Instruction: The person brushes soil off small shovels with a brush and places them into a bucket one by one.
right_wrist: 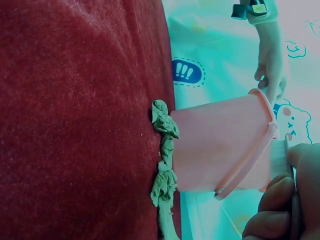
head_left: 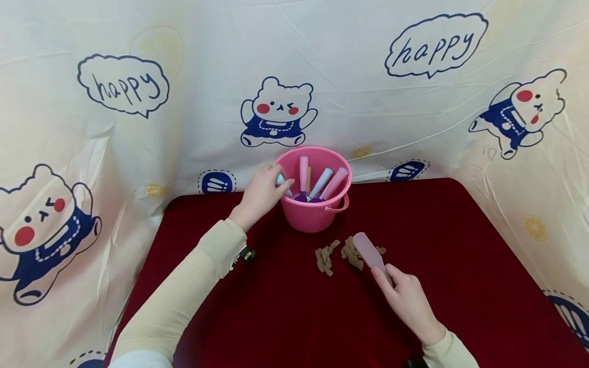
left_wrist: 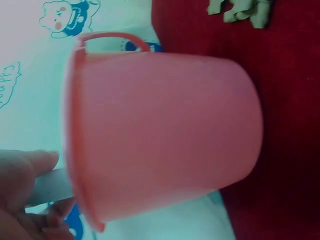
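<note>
In the head view a pink bucket (head_left: 308, 217) stands at the far side of the table, several tool handles sticking up in it. My left hand (head_left: 263, 191) is at its left rim, thumb and fingers around a light blue handle (head_left: 280, 179). The left wrist view shows this pale handle (left_wrist: 52, 187) reaching behind the rim; its lower end is hidden by the bucket. My right hand (head_left: 407, 301) grips a flat pink tool (head_left: 368, 250) with a broad, paddle-like end. That end overlaps brown crumpled pieces (head_left: 352, 254) on the table in the head view.
Another brown crumpled clump (head_left: 324, 257) lies in front of the bucket. Dark red cloth (head_left: 285, 317) covers the table. A white printed curtain (head_left: 202, 122) hangs close behind and at both sides. The bucket's handle (head_left: 340, 206) hangs down at its front right.
</note>
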{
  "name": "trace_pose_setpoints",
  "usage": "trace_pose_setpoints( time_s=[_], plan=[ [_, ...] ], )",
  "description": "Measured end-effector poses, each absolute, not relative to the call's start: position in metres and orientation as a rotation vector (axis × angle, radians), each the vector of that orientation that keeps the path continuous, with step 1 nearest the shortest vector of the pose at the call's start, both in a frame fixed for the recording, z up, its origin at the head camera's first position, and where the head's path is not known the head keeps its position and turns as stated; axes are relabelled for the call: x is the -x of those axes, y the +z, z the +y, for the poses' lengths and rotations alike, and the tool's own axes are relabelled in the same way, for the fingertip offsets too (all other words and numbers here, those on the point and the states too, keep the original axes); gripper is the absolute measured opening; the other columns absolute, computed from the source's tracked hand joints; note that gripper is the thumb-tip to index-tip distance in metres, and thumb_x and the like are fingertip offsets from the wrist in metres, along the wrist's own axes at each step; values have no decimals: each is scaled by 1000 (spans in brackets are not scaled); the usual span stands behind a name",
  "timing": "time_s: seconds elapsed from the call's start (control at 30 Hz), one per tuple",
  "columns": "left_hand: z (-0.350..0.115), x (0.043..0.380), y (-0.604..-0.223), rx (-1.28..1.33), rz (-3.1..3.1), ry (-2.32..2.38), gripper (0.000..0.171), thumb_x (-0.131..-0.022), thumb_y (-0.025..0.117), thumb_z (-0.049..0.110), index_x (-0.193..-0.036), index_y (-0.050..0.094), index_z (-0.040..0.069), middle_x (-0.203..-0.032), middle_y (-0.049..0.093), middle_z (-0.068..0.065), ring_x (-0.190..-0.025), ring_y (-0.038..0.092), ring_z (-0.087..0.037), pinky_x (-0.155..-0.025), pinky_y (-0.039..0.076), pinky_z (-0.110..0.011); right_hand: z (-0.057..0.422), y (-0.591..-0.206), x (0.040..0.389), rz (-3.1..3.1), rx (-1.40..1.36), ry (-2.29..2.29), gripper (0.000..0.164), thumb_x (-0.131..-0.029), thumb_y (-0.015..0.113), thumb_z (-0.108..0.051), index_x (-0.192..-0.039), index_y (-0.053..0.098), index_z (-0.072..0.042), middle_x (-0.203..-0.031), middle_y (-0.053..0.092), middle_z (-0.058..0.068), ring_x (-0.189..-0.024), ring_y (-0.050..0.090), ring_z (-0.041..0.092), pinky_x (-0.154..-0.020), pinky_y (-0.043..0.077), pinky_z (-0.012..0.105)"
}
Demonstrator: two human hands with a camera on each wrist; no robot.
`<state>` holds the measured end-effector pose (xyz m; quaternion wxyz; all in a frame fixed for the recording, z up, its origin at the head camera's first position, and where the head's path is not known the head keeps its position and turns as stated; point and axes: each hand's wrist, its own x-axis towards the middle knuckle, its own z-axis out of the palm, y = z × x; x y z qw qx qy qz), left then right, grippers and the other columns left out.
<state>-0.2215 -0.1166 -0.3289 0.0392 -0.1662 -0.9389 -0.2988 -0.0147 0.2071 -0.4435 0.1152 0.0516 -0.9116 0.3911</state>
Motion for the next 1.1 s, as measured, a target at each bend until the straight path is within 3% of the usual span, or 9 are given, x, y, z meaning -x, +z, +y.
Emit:
trace_pose_setpoints(
  time_s=[0.3, 0.73, 0.9, 1.1],
  plan=[
    [-116, 218, -338, 415, -2799, -963, 30, -100, 71, 33, -116, 67, 8, -105, 58, -10, -101, 52, -26, -86, 52, -43, 205, -444, 16, -2705, -163, 1137, 45, -105, 65, -26, -69, 38, -20, -57, 27, -16, -48, 22, -3, -43, 28, 21],
    [-129, 198, -340, 455, -2684, -1120, 35, -100, 71, 27, -128, 63, 8, -111, 59, -9, -100, 61, -25, -83, 58, -38, 204, -443, 14, -2852, -146, 1074, 47, -102, 69, -33, -69, 38, -19, -56, 26, -17, -48, 22, -2, -44, 27, 20],
    [-138, 182, -343, 469, -2552, -1124, 22, -101, 68, 19, -120, 66, 6, -102, 62, -8, -89, 59, -25, -76, 54, -36, 207, -442, 17, -2884, -168, 985, 44, -101, 70, -27, -70, 40, -19, -56, 29, -14, -47, 25, -1, -44, 28, 21],
    [-147, 154, -357, 536, -2537, -1094, 7, -101, 66, 13, -106, 68, 9, -92, 62, -4, -80, 56, -19, -69, 49, -33, 216, -436, 24, -2962, -54, 969, 39, -106, 59, -29, -74, 43, -16, -57, 36, -7, -46, 32, 6, -43, 32, 25]
  ],
)
